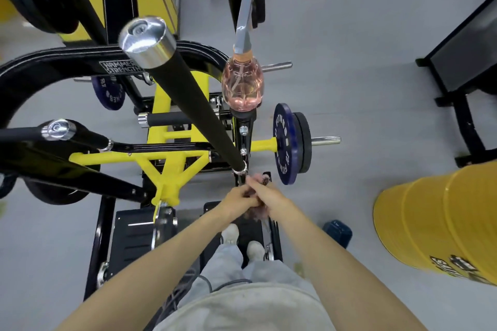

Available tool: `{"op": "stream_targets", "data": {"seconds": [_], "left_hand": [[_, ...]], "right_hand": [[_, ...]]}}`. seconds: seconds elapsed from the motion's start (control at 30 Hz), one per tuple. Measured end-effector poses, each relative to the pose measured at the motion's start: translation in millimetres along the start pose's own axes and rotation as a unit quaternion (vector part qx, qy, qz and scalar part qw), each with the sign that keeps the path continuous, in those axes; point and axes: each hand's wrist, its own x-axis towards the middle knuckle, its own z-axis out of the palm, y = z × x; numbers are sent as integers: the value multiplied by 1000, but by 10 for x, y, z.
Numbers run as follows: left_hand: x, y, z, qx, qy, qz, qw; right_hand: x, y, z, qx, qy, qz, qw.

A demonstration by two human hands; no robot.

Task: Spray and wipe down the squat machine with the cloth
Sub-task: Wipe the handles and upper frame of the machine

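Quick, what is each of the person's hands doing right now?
Left hand: closed on the pinkish cloth, below the black handle bar.
Right hand: closed on the same cloth.

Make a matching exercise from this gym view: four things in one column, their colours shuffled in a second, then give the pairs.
Things:
1. spray bottle
2. drum
3. weight plate
4. long handle grip

Colours:
A. yellow
B. black
C. clear pink
D. dark blue

Pairs: 1-C, 2-A, 3-D, 4-B
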Motion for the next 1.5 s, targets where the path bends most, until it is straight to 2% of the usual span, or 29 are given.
{"op": "stream_targets", "data": {"seconds": [0.07,0.1,0.17,0.23,0.27,0.33,0.43,0.5,0.6,0.67,0.73,0.87,0.97,1.1,1.23,1.33,1.43,1.5], "left_hand": [[-67,16,-26,-34,-35,-14,999],[-82,13,-45,-41,-20,-15,999],[-86,-18,-98,-32,66,-28,997],[-66,-66,-198,-13,140,-52,989],[-57,-98,-261,-20,158,-67,985],[-43,-153,-388,-48,181,-91,978],[-59,-212,-476,-70,205,-108,970],[-83,-244,-474,-73,204,-113,970],[-96,-302,-437,-78,192,-129,970],[-88,-313,-377,-73,182,-135,971],[-66,-296,-311,-67,169,-136,974],[-52,-222,-257,-37,172,-120,977],[-93,-175,-340,-38,186,-93,977],[-54,-123,-379,-70,164,-90,980],[66,-123,-280,-55,172,-114,977],[80,-127,-201,-48,123,-114,985],[70,-136,-118,-38,67,-85,993],[89,-173,-58,23,101,-43,994]], "right_hand": [[151,45,-19,-12,16,-17,1000],[506,180,-79,-10,32,-24,999],[966,278,-140,7,67,-43,997],[726,18,-113,39,82,-91,992],[308,-223,-61,42,69,-139,987],[-244,-614,42,-10,36,-193,980],[-266,-769,164,-122,8,-223,967],[-212,-698,249,-135,9,-206,969],[-210,-539,303,-93,52,-209,972],[-236,-442,311,-74,113,-198,971],[-264,-345,365,-46,152,-143,977],[-223,-145,556,7,128,-56,990],[-205,-248,360,111,165,-21,980],[-181,-391,7,239,100,-33,965],[-163,-267,-31,131,37,-60,989],[21,-75,-92,86,40,-27,995],[184,91,-161,53,-5,10,999],[352,219,-244,66,-15,4,998]]}}
